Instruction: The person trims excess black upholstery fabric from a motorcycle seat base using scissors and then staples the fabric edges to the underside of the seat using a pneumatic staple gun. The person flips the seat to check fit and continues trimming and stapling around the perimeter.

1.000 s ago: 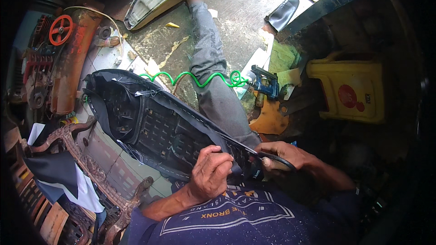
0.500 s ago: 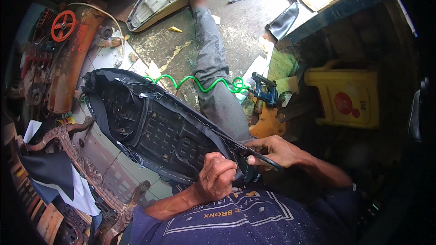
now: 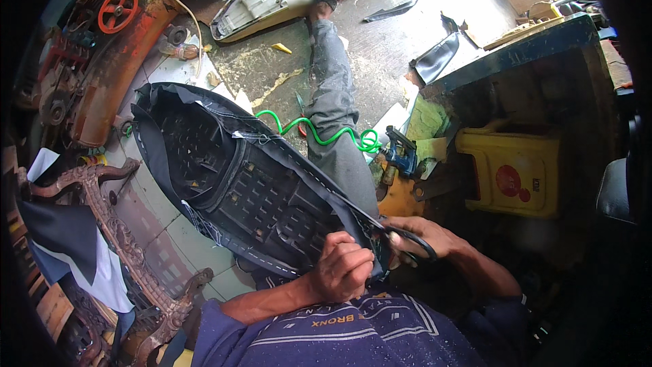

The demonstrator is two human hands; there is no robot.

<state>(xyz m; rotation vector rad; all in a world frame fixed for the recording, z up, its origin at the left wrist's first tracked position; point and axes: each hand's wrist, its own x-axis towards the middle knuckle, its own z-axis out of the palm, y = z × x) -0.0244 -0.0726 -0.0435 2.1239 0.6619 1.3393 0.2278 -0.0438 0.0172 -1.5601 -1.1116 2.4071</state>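
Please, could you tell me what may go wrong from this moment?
The scissors in the right hand are close to the left hand, so a slip might nick it. They point along the upturned motorcycle seat's black cover, which a stray cut could perhaps damage. The green coiled hose crosses the grey trouser leg and might snag if the leg moves.

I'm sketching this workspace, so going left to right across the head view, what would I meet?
By their middles: red handwheel → black slotted shell → left hand → right hand → yellow plastic object.
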